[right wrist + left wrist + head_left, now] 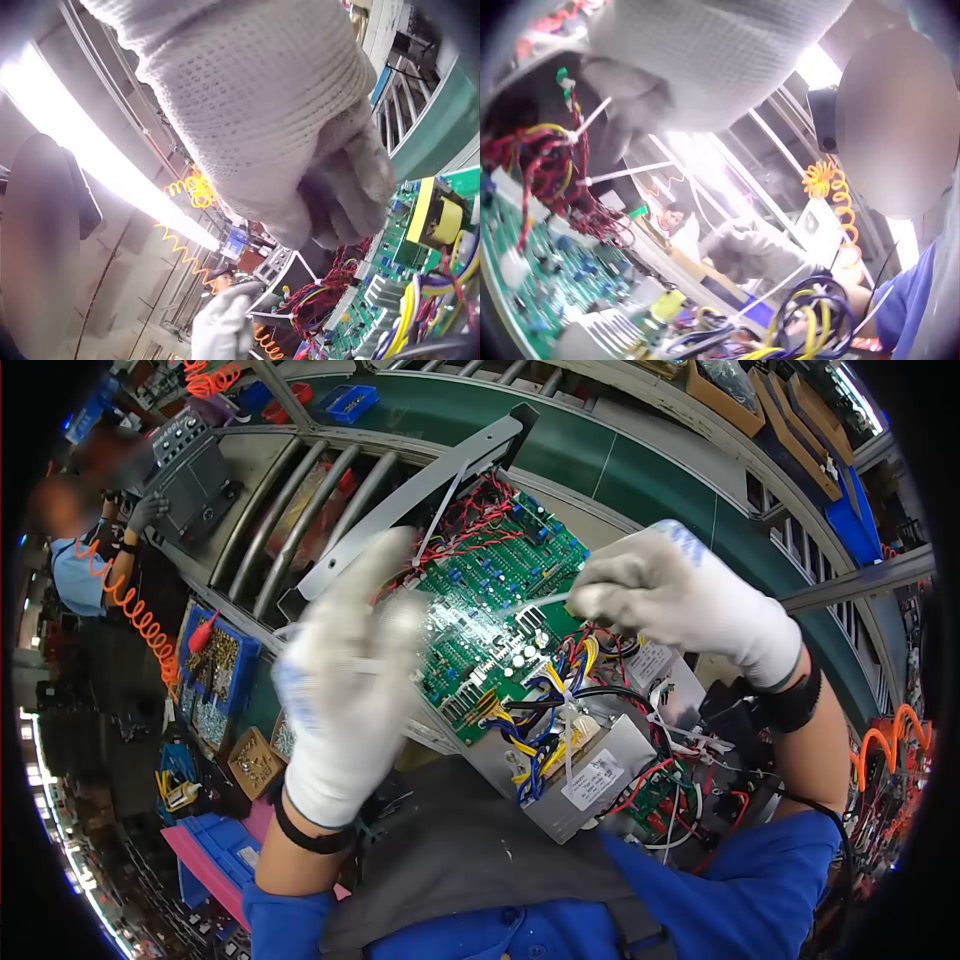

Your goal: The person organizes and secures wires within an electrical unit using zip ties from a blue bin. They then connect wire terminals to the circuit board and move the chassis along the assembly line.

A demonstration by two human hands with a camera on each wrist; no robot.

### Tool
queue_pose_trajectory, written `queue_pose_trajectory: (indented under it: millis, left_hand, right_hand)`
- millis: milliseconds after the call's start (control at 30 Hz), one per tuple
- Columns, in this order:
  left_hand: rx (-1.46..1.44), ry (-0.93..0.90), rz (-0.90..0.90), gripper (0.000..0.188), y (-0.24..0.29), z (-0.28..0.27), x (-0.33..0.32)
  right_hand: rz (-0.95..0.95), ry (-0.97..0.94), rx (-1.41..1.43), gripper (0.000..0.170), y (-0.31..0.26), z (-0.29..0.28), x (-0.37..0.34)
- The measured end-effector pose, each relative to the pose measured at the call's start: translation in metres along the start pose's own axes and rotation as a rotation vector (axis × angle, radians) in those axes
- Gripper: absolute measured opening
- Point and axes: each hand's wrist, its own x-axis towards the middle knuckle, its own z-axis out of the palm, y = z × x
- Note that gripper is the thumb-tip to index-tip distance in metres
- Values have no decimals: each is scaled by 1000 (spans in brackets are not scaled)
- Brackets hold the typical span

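Both hands wear white knit gloves over a large green circuit board [465, 575]. My right hand [680, 595] is above the board's right edge, fingers curled, pinching a thin white strip, like a cable tie [543, 601], that points left across the board. My left hand [345, 670], blurred, hangs over the board's left edge with fingers loosely extended and nothing visible in them. A bundle of red wires [536, 161] at the board's far end has white ties round it. Toward my body, blue and yellow wires [545, 745] are bound by another tie.
A labelled metal box [590, 780] with loose wiring sits close to my apron. A long grey metal bracket [420, 490] stands along the board's far left side, before the rollers [305, 525]. Left are a blue bin of screws [230, 670] and another person [80, 565].
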Motion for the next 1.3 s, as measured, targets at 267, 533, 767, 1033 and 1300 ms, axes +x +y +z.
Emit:
queue_pose_trajectory:
  millis: [267, 533, 767, 1033, 1300]
  left_hand:
    - [52, -388, -72, 21, -21, 17, -1]
    - [202, -233, 2, 17, -54, 60, 25]
    - [167, -22, 108, 13, -69, 77, 31]
    - [352, -203, 14, 12, -66, 75, 47]
    - [295, -175, 28, 14, -67, 73, 48]
  right_hand:
    - [-153, 104, -45, 24, 15, -3, 40]
    - [-551, 275, -927, 21, 23, 11, 116]
    - [-698, 432, -908, 19, 46, -2, 129]
    - [-569, 405, -797, 40, 60, 0, 118]
    - [-557, 303, -619, 29, 69, -5, 135]
